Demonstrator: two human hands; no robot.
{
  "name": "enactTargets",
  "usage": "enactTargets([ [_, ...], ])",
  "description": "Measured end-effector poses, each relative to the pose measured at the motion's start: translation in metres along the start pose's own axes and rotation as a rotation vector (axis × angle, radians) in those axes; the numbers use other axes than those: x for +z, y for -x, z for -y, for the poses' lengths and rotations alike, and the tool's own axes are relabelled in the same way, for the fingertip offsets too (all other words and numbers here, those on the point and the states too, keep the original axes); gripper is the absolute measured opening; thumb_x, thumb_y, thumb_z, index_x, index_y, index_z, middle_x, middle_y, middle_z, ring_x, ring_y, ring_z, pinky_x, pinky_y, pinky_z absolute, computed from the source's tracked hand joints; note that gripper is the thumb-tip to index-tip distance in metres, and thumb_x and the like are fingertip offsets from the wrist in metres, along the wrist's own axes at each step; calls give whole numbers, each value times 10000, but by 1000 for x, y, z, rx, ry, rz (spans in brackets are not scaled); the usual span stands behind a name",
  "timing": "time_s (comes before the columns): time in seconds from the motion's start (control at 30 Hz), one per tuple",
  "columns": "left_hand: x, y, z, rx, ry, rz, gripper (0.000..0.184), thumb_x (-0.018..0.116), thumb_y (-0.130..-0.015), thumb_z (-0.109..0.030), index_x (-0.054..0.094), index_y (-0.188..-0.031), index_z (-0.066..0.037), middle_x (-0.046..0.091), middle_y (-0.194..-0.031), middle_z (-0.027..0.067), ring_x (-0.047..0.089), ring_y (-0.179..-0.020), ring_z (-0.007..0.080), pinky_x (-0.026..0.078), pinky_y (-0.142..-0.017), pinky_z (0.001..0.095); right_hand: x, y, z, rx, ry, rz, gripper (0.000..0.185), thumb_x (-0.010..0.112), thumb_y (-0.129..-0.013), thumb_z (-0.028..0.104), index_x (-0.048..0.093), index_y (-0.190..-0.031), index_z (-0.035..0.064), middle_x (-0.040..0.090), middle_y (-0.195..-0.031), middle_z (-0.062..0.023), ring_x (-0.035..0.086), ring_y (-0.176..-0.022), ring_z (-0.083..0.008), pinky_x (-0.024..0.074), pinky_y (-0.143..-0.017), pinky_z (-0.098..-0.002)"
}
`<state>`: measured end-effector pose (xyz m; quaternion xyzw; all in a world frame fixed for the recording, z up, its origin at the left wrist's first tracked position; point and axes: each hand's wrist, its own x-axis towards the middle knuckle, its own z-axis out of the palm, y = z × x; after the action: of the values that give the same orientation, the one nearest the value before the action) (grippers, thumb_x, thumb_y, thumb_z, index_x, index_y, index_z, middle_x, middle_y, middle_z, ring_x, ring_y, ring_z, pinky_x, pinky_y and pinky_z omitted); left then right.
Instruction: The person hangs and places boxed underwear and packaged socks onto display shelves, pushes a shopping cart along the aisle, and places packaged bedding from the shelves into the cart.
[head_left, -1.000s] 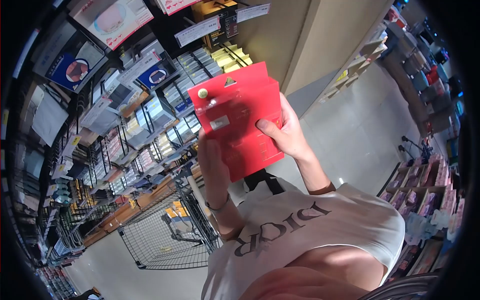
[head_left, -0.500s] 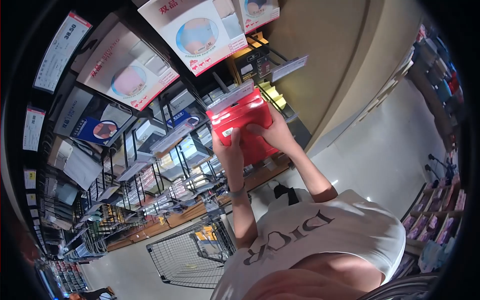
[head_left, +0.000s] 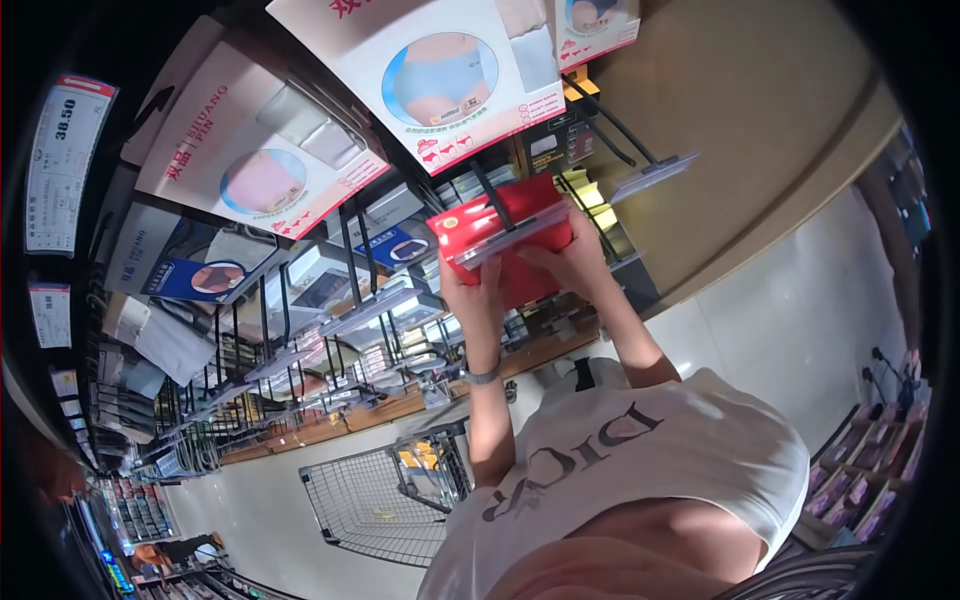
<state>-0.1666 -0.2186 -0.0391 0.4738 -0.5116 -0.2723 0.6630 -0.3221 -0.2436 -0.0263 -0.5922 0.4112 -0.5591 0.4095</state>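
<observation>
Both my hands hold a red package [head_left: 530,280] at its lower sides, up against the display rack. My left hand [head_left: 470,297] grips its left edge, thumb on the front face; a band circles that wrist. My right hand [head_left: 580,252] has the right edge, with its thumb on the front too. A black display hook [head_left: 492,198] runs over the package's upper part, and the clear price-tag holder [head_left: 515,233] at its tip crosses the front. Whether the hook passes through the package's hang hole, I cannot tell.
Boxed underwear packs [head_left: 440,85] hang just above my hands. More hooks with tag holders [head_left: 655,175] jut out on both sides. A wire shopping cart [head_left: 375,505] with packages in it stands below left. Along the right lies a shelf of goods [head_left: 855,470].
The red package has moved in toward the rack, behind the tag holder, and the hook now lies over its top. Both hands keep their hold. The view has shifted slightly.
</observation>
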Motion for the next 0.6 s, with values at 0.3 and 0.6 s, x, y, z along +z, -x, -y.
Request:
enactTargets([
  [0.3,19,-41,18,95,-29,-66,319,653,-997,-230,544,-1193,-2,639,-1074,82,589,-973,142,482,-876,305,11,-48,-6,-5,-88,-34,528,835,-824,231,557,-1219,17,680,-1151,-126,654,-1062,-201,508,-919,-336],
  [0.6,46,-90,63,118,112,-208,453,610,-1021,-320,521,-1272,46,650,-1157,170,615,-1016,217,480,-919,361,50,-107,-77,-201,-162,-198,540,852,-810,321,571,-1101,-37,693,-985,-198,694,-909,-253,547,-816,-372],
])
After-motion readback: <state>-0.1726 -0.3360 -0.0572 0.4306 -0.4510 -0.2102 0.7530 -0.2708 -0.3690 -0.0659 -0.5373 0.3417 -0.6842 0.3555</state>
